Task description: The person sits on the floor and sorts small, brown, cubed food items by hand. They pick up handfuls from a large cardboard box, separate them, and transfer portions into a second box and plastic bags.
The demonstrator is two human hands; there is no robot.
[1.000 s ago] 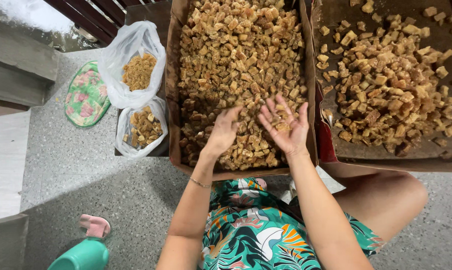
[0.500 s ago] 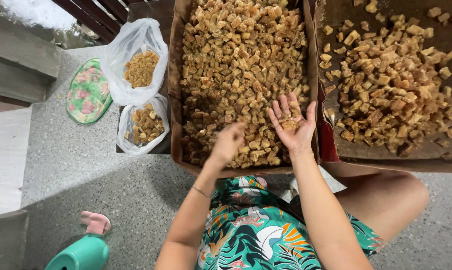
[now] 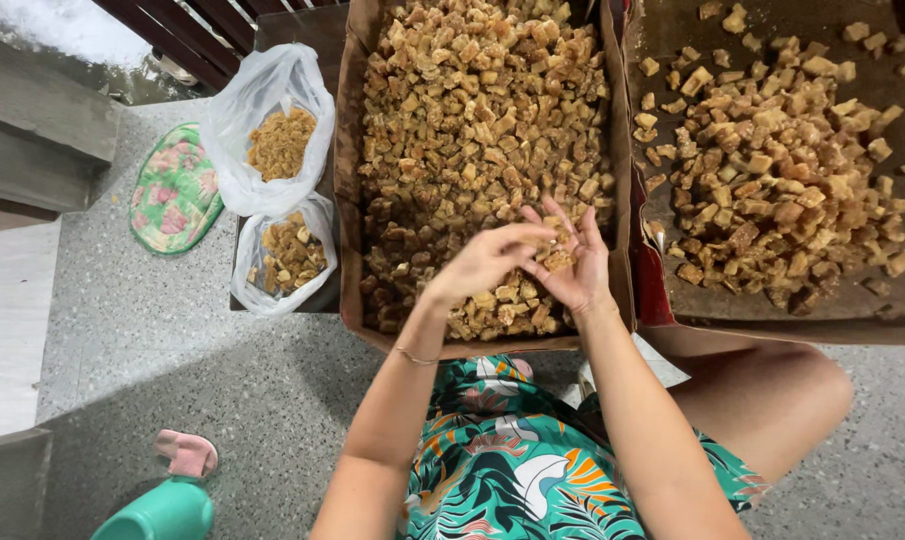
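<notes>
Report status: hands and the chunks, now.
Right hand open, palm up, cupping brown chunks. Left hand picking at them. Both above cardboard box.
</notes>
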